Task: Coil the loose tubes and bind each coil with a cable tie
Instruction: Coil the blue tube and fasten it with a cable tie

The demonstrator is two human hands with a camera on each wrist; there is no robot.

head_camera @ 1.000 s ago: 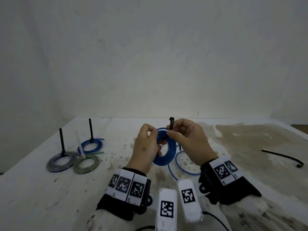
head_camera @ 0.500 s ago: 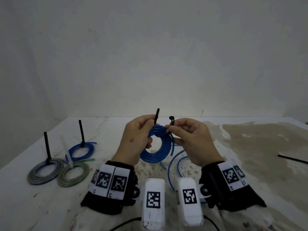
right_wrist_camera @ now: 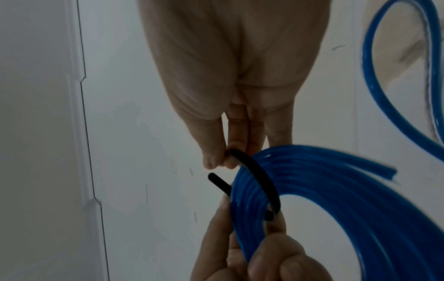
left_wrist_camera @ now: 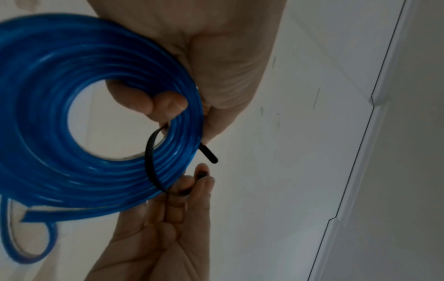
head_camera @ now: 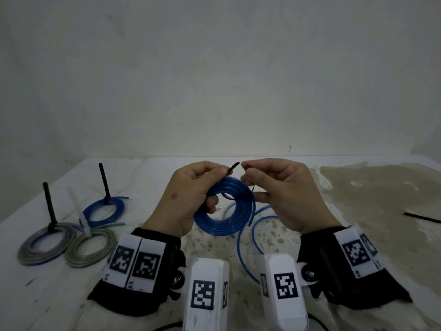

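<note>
A blue tube coil (head_camera: 224, 211) is held up above the table between both hands. My left hand (head_camera: 216, 185) grips the coil's rim (left_wrist_camera: 96, 114) and also pinches the tail of a black cable tie (head_camera: 232, 167). The tie (left_wrist_camera: 151, 161) loops through the coil's hole and around its turns. My right hand (head_camera: 248, 173) pinches the tie's head end (right_wrist_camera: 230, 154) between thumb and forefinger. The free tail tip (left_wrist_camera: 211, 157) points at the head, a small gap apart. The coil's cut tube end (right_wrist_camera: 384, 171) sticks out loose.
Three bound coils lie at the left: grey (head_camera: 45, 244), green (head_camera: 91, 247) and blue (head_camera: 105, 209), their tie tails standing up. A loose blue tube (head_camera: 245, 235) curls on the table under the hands. A spare black tie (head_camera: 422, 217) lies at the right, beyond a brown stain (head_camera: 370, 187).
My left hand has taken the tie's tail and tipped it from upright toward the head end in my right fingers. The coil has tilted flatter.
</note>
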